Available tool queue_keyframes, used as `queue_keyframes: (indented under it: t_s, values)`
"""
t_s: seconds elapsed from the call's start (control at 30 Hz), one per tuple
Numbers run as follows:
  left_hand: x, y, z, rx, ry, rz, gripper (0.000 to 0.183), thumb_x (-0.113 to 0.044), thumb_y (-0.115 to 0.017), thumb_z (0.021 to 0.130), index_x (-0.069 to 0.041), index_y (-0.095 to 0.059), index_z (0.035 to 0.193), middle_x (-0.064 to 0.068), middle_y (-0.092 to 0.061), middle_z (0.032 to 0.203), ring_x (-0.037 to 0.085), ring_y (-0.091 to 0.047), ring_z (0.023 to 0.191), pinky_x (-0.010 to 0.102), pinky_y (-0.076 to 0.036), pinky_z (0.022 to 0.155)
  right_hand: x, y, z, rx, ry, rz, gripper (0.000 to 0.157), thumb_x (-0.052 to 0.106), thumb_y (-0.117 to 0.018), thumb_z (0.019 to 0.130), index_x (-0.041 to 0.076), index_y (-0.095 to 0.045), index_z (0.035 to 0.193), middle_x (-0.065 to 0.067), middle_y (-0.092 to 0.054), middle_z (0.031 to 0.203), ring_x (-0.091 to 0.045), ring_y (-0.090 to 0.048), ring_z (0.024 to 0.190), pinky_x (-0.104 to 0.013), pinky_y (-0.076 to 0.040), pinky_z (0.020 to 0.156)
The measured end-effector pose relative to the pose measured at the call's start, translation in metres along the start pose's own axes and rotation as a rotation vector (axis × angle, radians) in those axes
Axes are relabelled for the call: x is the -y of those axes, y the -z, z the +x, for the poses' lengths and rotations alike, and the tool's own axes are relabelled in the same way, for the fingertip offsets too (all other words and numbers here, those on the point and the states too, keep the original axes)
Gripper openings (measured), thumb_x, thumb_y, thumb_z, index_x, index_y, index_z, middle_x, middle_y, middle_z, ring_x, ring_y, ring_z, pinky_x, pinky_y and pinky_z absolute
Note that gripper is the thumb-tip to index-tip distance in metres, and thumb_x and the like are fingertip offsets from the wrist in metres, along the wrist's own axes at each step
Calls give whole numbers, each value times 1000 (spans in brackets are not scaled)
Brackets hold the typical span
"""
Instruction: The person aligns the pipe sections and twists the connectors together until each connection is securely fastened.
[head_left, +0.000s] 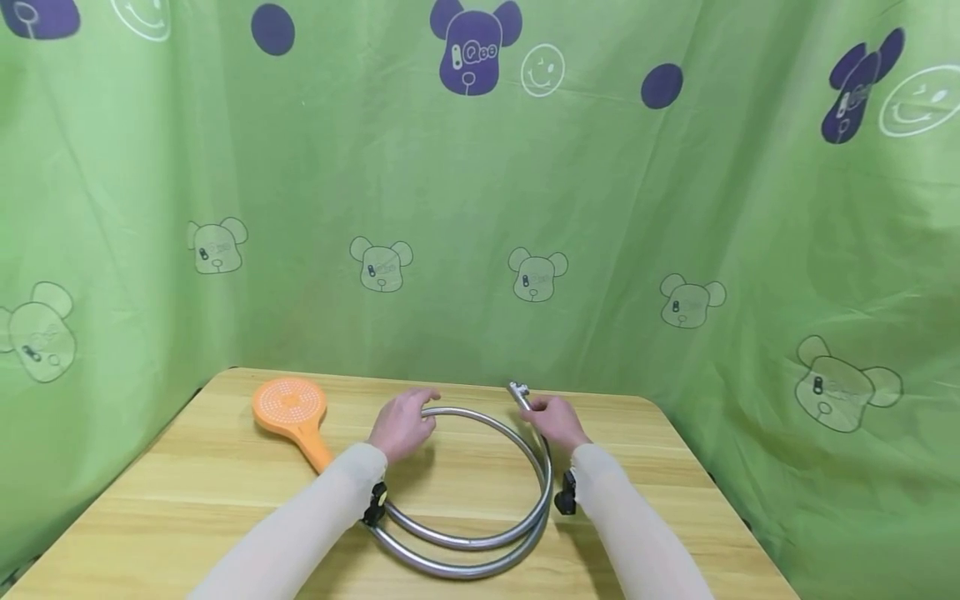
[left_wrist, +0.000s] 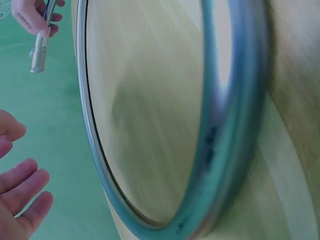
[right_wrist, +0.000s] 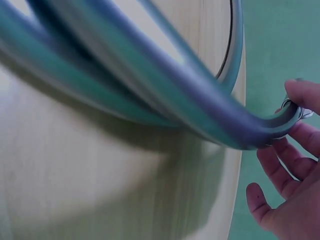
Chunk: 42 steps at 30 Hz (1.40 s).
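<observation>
A silver metal shower hose (head_left: 457,572) lies in loops on the table between both arms. Near one end, my right hand (head_left: 557,423) pinches it between thumb and fingers, with the metal connector (head_left: 517,389) poking out past them toward the table's far edge. The right wrist view shows that hand (right_wrist: 295,200) with its thumb over the hose and its other fingers spread below. My left hand (head_left: 402,423) is beside the upper left of the loop. Its fingers (left_wrist: 32,195) are loosely spread and hold nothing, apart from the hose (left_wrist: 235,75) in the left wrist view.
An orange shower head (head_left: 291,404) lies face up at the left of the wooden table (head_left: 172,500), its handle running under the left forearm. A green curtain (head_left: 450,333) with bear prints hangs behind the table and along its sides. Each wrist carries a black camera.
</observation>
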<state>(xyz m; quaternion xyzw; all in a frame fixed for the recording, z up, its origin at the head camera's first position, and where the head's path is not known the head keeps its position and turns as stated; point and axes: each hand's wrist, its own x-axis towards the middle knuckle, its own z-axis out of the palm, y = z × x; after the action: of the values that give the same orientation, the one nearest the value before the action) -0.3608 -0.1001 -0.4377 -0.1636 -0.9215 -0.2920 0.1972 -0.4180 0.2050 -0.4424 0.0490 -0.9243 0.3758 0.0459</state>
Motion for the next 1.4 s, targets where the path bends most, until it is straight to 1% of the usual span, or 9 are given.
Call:
queue_keyframes:
  t_s: [0.27,0.57,0.7,0.83,1.0,1.1,1.17,1.27,1.4]
  values:
    - [-4,4,4,27,24,7,38,-16,-67,87,-14,-68,125,8,-68,127,27,-65,114,45,-54,96,-8,7,-2,-19,-82,-78,28,31,-73,89,4,-71,87,-1,-56,69,-17,-48,63,-29,-39,54]
    - [-7,9,8,70,15,43,41,-21,-69,85,-14,-68,125,11,-67,128,29,-64,115,46,-53,98,-14,11,-6,-9,-160,-155,26,33,-75,86,8,-71,84,-2,-61,74,-20,-53,69,-32,-40,59]
    - [-9,12,9,83,13,64,42,-22,-70,85,-14,-67,126,11,-67,129,31,-63,118,47,-53,99,-16,14,-9,-7,-168,-173,23,31,-76,83,9,-70,81,-3,-63,74,-20,-54,68,-33,-40,59]
    - [-10,14,9,96,15,69,42,-23,-71,85,-13,-67,126,12,-67,129,32,-63,119,48,-52,100,-22,14,-10,6,-173,-180,23,28,-78,81,9,-68,72,-3,-62,67,-19,-52,61,-31,-41,54]
    - [-12,16,8,118,24,72,43,-24,-71,86,-13,-66,128,11,-67,129,32,-63,118,48,-52,100,-32,12,-7,1,-182,-227,33,27,-79,77,15,-56,56,3,-53,53,-15,-44,50,-29,-36,47]
    - [-13,16,7,120,23,69,43,-24,-70,86,-13,-66,128,12,-68,128,33,-63,116,49,-52,99,-35,12,-6,-1,-175,-238,38,27,-80,76,17,-52,52,4,-49,51,-14,-42,49,-28,-34,46]
    - [-13,16,7,121,18,72,43,-24,-70,86,-13,-67,128,12,-69,125,32,-64,113,48,-52,98,-35,12,-5,2,-166,-244,39,29,-80,76,17,-51,52,5,-46,50,-14,-40,48,-28,-33,46]
    - [-13,16,7,123,8,89,43,-25,-70,86,-13,-67,127,12,-70,120,29,-65,107,47,-53,93,-33,14,-4,10,-158,-257,35,32,-80,78,15,-58,56,4,-49,52,-14,-42,51,-28,-33,48]
    - [-14,19,5,133,-1,111,42,-25,-69,86,-13,-67,126,10,-72,113,27,-65,101,45,-54,87,-25,19,-7,17,-135,-280,26,35,-78,82,11,-72,75,1,-63,68,-17,-52,62,-30,-39,54]
